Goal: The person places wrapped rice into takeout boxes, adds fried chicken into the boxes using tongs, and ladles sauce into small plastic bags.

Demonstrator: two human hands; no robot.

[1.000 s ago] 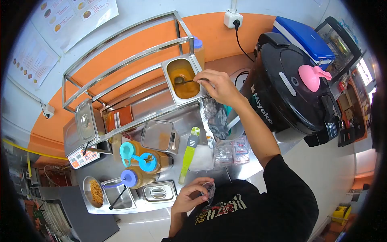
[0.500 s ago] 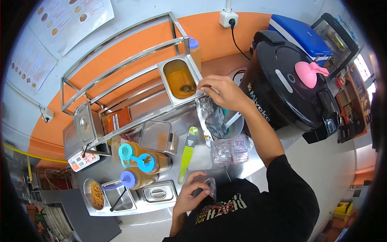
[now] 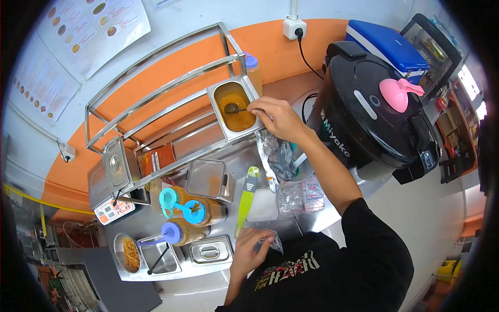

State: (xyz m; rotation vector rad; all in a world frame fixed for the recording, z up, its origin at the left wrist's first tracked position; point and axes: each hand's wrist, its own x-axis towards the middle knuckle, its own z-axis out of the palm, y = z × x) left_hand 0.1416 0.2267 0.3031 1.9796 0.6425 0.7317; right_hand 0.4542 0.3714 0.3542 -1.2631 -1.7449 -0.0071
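My right hand pinches the handle of a small spoon, whose bowl rests in orange-brown sauce. The sauce fills part of a deep steel food pan set in a metal rack. Near my body, my left hand has its fingers closed on a small clear plastic bag. A lime-green knife-like tool lies just beyond that hand. Below my right hand sits an opened packet of dark plastic bags, partly covering a light container behind it.
A large black Miyako cooker with a pink scoop on its lid stands at right. Sauce jars with blue and purple lids, a lidded steel pan and a bowl of fried bits occupy the counter's left.
The spoon's bowl has shifted from the near right of the sauce toward the far left of the pan. My left fingers have drawn closer together on the bag.
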